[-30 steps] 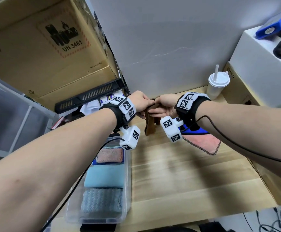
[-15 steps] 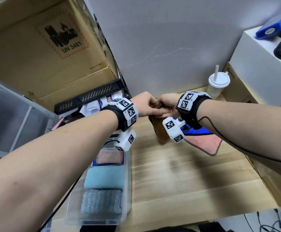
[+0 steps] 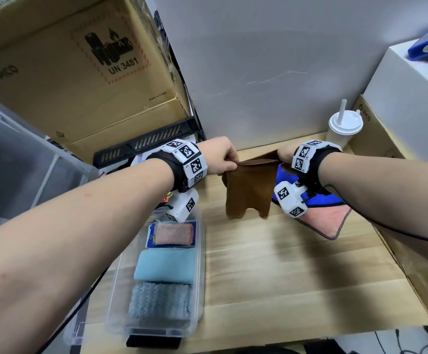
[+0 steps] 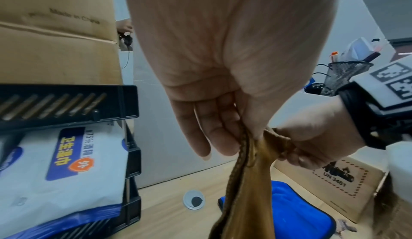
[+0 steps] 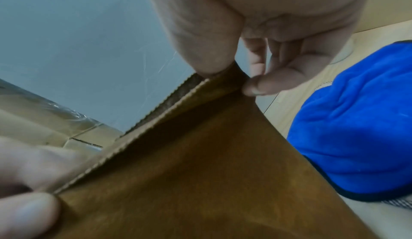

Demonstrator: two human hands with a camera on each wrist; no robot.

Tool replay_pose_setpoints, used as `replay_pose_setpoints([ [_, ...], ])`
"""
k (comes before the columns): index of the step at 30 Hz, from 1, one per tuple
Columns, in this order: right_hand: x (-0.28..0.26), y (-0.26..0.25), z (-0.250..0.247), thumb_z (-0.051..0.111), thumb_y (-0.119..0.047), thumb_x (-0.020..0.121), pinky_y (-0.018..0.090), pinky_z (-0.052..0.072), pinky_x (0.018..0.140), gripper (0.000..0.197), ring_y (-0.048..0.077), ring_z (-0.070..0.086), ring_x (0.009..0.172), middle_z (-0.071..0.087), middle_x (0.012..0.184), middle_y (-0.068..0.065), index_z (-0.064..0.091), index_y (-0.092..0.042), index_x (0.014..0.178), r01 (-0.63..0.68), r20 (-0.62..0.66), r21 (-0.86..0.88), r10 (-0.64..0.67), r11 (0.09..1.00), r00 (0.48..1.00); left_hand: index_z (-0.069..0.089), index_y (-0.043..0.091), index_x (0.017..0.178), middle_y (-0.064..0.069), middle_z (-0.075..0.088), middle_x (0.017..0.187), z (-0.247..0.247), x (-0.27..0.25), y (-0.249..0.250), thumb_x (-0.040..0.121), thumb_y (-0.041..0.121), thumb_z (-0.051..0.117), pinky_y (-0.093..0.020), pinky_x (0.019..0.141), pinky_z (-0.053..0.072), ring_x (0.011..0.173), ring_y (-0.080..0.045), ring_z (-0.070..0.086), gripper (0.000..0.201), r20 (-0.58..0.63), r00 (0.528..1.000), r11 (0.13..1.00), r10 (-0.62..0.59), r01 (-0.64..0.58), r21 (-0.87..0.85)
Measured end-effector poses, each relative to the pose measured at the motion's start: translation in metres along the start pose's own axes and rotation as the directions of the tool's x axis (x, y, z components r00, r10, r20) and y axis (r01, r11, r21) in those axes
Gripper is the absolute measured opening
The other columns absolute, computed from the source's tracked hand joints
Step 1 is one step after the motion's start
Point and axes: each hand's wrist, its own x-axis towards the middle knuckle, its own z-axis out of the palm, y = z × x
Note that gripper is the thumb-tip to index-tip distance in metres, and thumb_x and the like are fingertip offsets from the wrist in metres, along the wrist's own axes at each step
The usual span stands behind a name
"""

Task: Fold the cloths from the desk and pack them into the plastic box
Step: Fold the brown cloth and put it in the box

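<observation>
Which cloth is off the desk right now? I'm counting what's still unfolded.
The brown cloth: it hangs between the left hand and right hand, while the blue cloth and pink cloth lie on the desk.

We wear a black strap behind the fingers of our left hand (image 3: 220,157) and right hand (image 3: 285,153), each ringed with white blocks printed in black square codes. A white coded camera block hangs under each wrist, trailing a black cable.
</observation>
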Motion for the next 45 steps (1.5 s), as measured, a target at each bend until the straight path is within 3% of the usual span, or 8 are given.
replay_pose_setpoints([
  [2, 0.007, -0.002, 0.0, 0.055, -0.016, 0.079, 0.032, 0.051, 0.072, 0.009, 0.023, 0.067, 0.079, 0.068, 0.089, 0.007, 0.062, -0.011, 0.08, -0.052, -0.056, 0.076, 0.056, 0.996, 0.997, 0.075, 0.016, 0.099, 0.003, 0.069, 0.083, 0.001, -0.002, -0.008, 0.092, 0.02, 0.061, -0.021, 0.073, 0.051, 0.074, -0.011, 0.065, 0.016, -0.033, 0.998, 0.997, -0.049, 0.051, 0.052],
  [6, -0.005, -0.02, 0.001, 0.057, 0.003, 0.089, 0.02, 0.052, 0.043, 0.02, 0.013, 0.061, 0.048, 0.059, 0.075, 0.01, 0.058, -0.016, 0.083, -0.058, 0.124, 0.535, -0.011, 0.843, 0.992, 0.074, 0.014, 0.102, -0.005, 0.072, 0.099, 0.006, -0.003, -0.027, 0.091, 0.019, 0.06, -0.027, 0.082, 0.051, 0.095, -0.024, 0.065, 0.018, -0.089, 0.98, 0.974, -0.181, 0.191, 0.124],
  [15, -0.023, -0.037, -0.006, 0.061, 0.007, 0.083, 0.024, 0.059, 0.062, 0.019, 0.02, 0.074, 0.073, 0.064, 0.093, 0.014, 0.063, -0.002, 0.1, -0.069, 0.177, 0.785, -0.116, 0.616, 0.977, 0.077, 0.018, 0.096, -0.002, 0.073, 0.097, -0.005, -0.017, -0.034, 0.089, 0.017, 0.063, -0.034, 0.085, 0.056, 0.09, -0.024, 0.067, 0.016, -0.246, 0.922, 0.952, -0.299, 0.307, -0.004],
  [23, -0.029, -0.044, -0.005, 0.052, 0.01, 0.087, 0.024, 0.059, 0.064, 0.025, 0.016, 0.064, 0.058, 0.062, 0.073, 0.009, 0.068, -0.009, 0.084, 0.019, -0.017, 0.774, -0.009, 0.633, 1.0, 0.073, 0.015, 0.08, 0.002, 0.065, 0.066, -0.01, -0.027, -0.029, 0.086, 0.01, 0.066, -0.032, 0.071, 0.061, 0.068, -0.019, 0.071, 0.01, -0.316, 0.871, 0.926, -0.376, 0.344, -0.156],
  [28, -0.032, -0.047, -0.011, 0.061, 0.001, 0.086, 0.036, 0.06, 0.082, 0.011, 0.021, 0.067, 0.08, 0.066, 0.095, 0.013, 0.062, -0.009, 0.09, 0.108, -0.047, 0.728, -0.109, 0.677, 0.993, 0.074, 0.017, 0.079, 0.001, 0.067, 0.081, -0.016, -0.029, -0.029, 0.084, 0.01, 0.068, -0.027, 0.074, 0.053, 0.081, -0.017, 0.065, 0.011, -0.405, 0.842, 0.934, -0.356, 0.318, -0.161],
  [37, -0.044, -0.025, -0.007, 0.072, 0.013, 0.069, 0.03, 0.058, 0.085, 0.022, 0.02, 0.07, 0.081, 0.068, 0.084, 0.013, 0.073, -0.006, 0.08, 0.181, -0.057, 0.73, -0.206, 0.659, 0.977, 0.073, 0.025, 0.078, 0.003, 0.07, 0.085, -0.004, -0.041, -0.024, 0.083, 0.018, 0.067, -0.03, 0.076, 0.055, 0.08, -0.018, 0.065, 0.01, -0.406, 0.857, 0.948, -0.316, 0.301, -0.102],
  [42, -0.061, -0.001, -0.002, 0.082, -0.007, 0.071, 0.011, 0.047, 0.063, 0.02, 0.004, 0.063, 0.062, 0.069, 0.072, -0.006, 0.076, -0.02, 0.086, 0.312, -0.044, 0.218, -0.31, 0.925, 0.95, 0.074, 0.02, 0.077, 0.004, 0.07, 0.081, 0.018, -0.055, -0.013, 0.077, 0.019, 0.074, -0.025, 0.066, 0.053, 0.076, -0.015, 0.066, 0.001, -0.172, 0.95, 0.964, -0.261, 0.267, 0.014],
  [45, -0.073, 0.011, 0.012, 0.076, 0.003, 0.076, 0.018, 0.053, 0.061, 0.015, 0.01, 0.067, 0.059, 0.07, 0.063, -0.003, 0.072, -0.011, 0.082, 0.281, 0.116, 0.083, -0.289, 0.956, 0.95, 0.073, 0.018, 0.078, 0.005, 0.067, 0.067, 0.043, -0.064, 0.0, 0.076, 0.016, 0.078, -0.019, 0.053, 0.047, 0.061, -0.011, 0.063, 0.005, 0.052, 0.972, 0.973, -0.227, 0.225, 0.051],
])
